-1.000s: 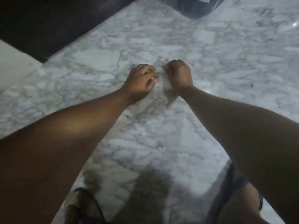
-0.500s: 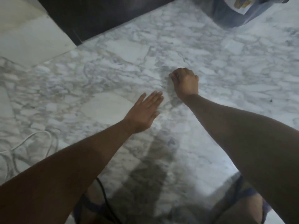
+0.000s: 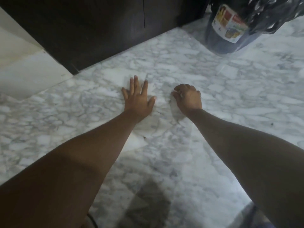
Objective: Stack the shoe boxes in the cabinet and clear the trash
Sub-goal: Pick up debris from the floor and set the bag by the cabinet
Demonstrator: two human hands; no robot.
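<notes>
Left hand [image 3: 138,99] flat, fingers spread, palm down on a thin clear plastic sheet [image 3: 139,129] lying on the marble floor [image 3: 230,99]. Right hand [image 3: 187,97] at 3 o'clock of it, fingers curled, pinching the sheet's edge. Black trash bag [image 3: 269,12] over a labelled bin [image 3: 220,40] at 1 o'clock. Dark cabinet [image 3: 98,27] at 11 o'clock; shoe boxes not visible.

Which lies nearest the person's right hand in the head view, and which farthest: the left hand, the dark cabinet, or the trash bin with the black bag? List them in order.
Measured from the right hand:
1. Left hand, flat on the floor just to its left.
2. Dark cabinet, ahead and to the left.
3. Trash bin, far ahead to the right, black bag draped over it.
</notes>
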